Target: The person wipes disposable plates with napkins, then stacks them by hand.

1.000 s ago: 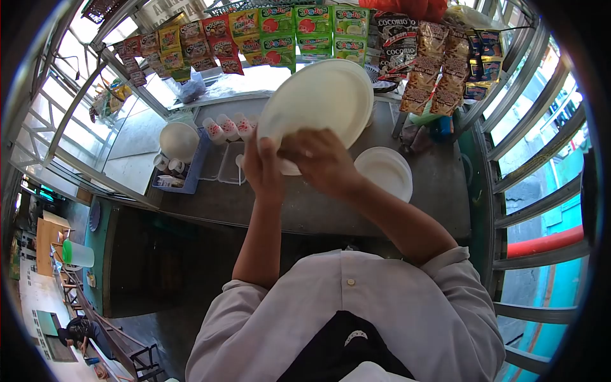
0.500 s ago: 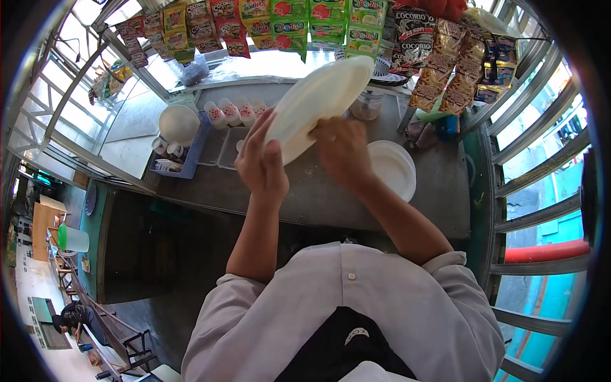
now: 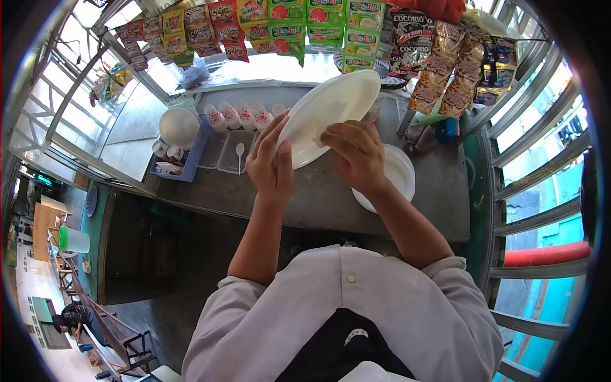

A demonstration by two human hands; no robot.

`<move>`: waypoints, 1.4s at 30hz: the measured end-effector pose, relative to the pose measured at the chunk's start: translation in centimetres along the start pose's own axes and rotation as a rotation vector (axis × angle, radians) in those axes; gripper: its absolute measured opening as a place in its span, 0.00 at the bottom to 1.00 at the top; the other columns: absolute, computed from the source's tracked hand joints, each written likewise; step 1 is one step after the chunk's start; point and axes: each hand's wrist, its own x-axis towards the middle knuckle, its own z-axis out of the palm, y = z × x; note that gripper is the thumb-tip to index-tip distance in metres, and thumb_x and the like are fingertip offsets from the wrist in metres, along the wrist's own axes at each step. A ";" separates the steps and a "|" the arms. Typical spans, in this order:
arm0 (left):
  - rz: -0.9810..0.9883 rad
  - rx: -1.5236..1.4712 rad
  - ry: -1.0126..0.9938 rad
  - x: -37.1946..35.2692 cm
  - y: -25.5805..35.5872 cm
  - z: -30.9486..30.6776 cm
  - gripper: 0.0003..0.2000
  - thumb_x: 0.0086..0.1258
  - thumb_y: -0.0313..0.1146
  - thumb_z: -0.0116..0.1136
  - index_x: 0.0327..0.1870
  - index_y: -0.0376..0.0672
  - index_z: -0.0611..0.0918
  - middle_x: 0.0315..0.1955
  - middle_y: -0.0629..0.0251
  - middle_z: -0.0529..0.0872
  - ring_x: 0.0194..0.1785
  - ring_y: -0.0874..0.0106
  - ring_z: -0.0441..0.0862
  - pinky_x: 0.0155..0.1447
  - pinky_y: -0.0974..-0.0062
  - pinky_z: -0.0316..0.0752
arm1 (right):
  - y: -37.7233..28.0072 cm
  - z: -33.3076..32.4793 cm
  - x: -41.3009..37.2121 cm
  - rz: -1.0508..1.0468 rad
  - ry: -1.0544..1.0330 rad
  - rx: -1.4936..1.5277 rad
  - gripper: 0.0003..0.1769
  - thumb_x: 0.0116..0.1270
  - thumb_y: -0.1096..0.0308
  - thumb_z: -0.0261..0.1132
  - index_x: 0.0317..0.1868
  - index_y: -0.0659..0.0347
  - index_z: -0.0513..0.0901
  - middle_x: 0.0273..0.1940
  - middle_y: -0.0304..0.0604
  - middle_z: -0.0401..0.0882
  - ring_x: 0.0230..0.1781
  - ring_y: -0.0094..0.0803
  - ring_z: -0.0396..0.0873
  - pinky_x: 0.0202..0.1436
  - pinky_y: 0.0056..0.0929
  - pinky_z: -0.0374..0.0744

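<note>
My left hand (image 3: pixel 272 162) grips a white plate (image 3: pixel 328 105) by its lower left rim, holding it tilted up above the counter. Against the inner face of that plate, the bent fingers of my right hand (image 3: pixel 356 153) are pressed together. Whatever may be pinched in them is hidden. Below my right wrist, white plates (image 3: pixel 401 181) that look stacked rest on the counter, partly covered by my forearm. To the left of my left hand, a white spoon (image 3: pixel 240 151) lies in a clear plastic tray (image 3: pixel 224 159).
Printed cups (image 3: pixel 245 118) stand in a row behind the tray. A blue basket (image 3: pixel 191 162) holds a white bowl (image 3: pixel 179 126) and small containers. Drink sachets (image 3: pixel 286 28) hang above the grey counter (image 3: pixel 305 197). Metal bars (image 3: pixel 541 216) line the right side. Someone (image 3: pixel 79 318) is at far left.
The plate in my left hand has tipped so that more of its inner face shows, and sits slightly lower. My right hand has shifted a little right across it. The spoon is now uncovered.
</note>
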 end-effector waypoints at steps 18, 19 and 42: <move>-0.035 0.018 0.055 0.0 0.6 0.0 0.16 0.74 0.34 0.48 0.51 0.29 0.79 0.49 0.47 0.84 0.53 0.57 0.83 0.58 0.65 0.75 | 1.9 -1.0 -1.0 0.142 -0.281 -0.057 0.13 0.51 0.77 0.66 0.38 0.52 0.84 0.41 0.33 0.84 0.41 0.32 0.81 0.45 0.35 0.75; -0.085 -0.055 0.099 -0.4 0.2 0.1 0.16 0.74 0.34 0.48 0.51 0.30 0.79 0.49 0.46 0.83 0.54 0.57 0.82 0.58 0.66 0.75 | 1.2 -1.7 -0.1 0.135 -0.138 -0.106 0.12 0.52 0.77 0.66 0.38 0.53 0.85 0.41 0.33 0.84 0.41 0.32 0.81 0.45 0.34 0.75; -0.648 -0.365 0.257 -0.6 -0.1 -2.6 0.21 0.78 0.43 0.46 0.57 0.31 0.75 0.48 0.60 0.79 0.52 0.72 0.76 0.59 0.72 0.69 | 1.7 -1.6 1.8 0.148 -0.582 -0.214 0.13 0.54 0.76 0.62 0.41 0.55 0.84 0.46 0.35 0.82 0.46 0.34 0.78 0.52 0.38 0.72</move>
